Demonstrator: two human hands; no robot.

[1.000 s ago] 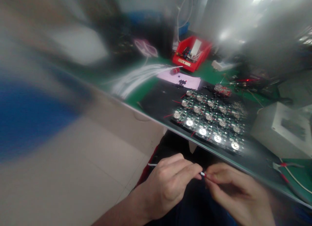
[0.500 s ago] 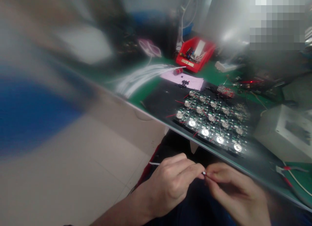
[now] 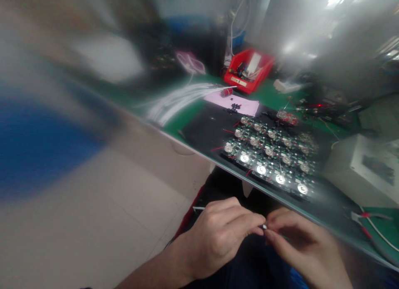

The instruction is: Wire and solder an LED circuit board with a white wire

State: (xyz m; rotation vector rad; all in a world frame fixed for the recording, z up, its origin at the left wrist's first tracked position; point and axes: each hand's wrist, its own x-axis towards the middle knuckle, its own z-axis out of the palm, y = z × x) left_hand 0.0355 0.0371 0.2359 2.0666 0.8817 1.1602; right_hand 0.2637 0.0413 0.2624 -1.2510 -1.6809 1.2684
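Observation:
Over my lap, just below the table edge, my left hand (image 3: 222, 235) is closed around a thin white cable (image 3: 198, 208). One stretch of the cable sticks out on the left side of that hand. A tiny white and dark tip shows between the fingertips of both hands. My right hand (image 3: 301, 239) pinches at this tip with thumb and forefinger, its other fingers curled. Fingers cover most of the tip, so its detail is too small to make out.
Rows of circuit boards with round silver parts (image 3: 261, 170) lie on a black mat. Behind are a red bin (image 3: 249, 71), pink paper (image 3: 249, 106) with small black pieces, and a bundle of white cables (image 3: 174, 102). Red-handled pliers (image 3: 363, 224) and a grey box (image 3: 358, 168) are at right.
Both hands have shifted very slightly, with the fingertips a little lower and further right. The white tip between them has turned a little. The hold on the cable looks the same.

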